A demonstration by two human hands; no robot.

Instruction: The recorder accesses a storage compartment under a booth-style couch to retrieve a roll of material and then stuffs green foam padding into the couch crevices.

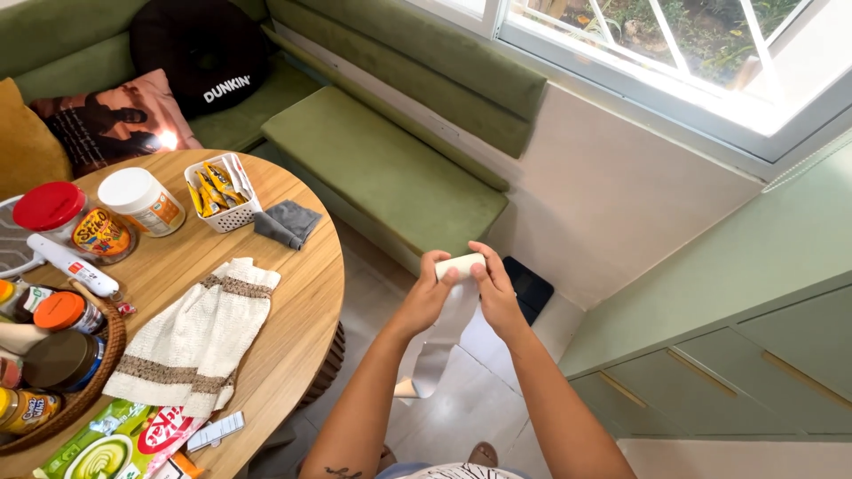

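Both of my hands hold a white cloth (444, 333) out in front of me, above the floor. My left hand (429, 293) and my right hand (493, 288) pinch its rolled top edge from either side. The rest of the cloth hangs down between my forearms. The round wooden table (297, 293) is to the left of my hands, apart from them.
On the table lie a cream knitted towel (200, 337), a grey cloth (286, 222), a white basket of yellow packets (222, 191), jars and snack packs. A green bench (382, 168) runs under the window. Pale green drawers (737, 372) stand at right. A black scale (528, 288) lies on the floor.
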